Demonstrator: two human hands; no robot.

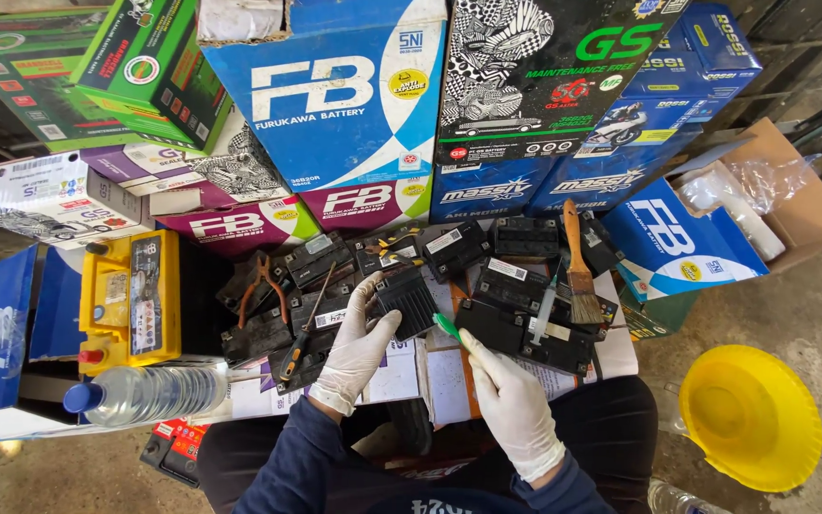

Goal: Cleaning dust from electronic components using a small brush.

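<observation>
My left hand [354,347], in a white glove, grips a small black battery [409,300] and holds it tilted above a pile of similar batteries. My right hand [511,405], also gloved, pinches a thin green-tipped tool [447,327] whose tip touches the lower edge of that battery. Several more small black batteries [525,328] lie side by side on paper sheets just beyond both hands.
A wooden-handled paintbrush [579,271] rests on the batteries at right, orange pliers [261,286] and a screwdriver [304,333] at left. A yellow battery [130,300] and a water bottle [149,392] lie far left. Coloured cartons [335,95] are stacked behind. A yellow bowl [752,416] sits on the floor.
</observation>
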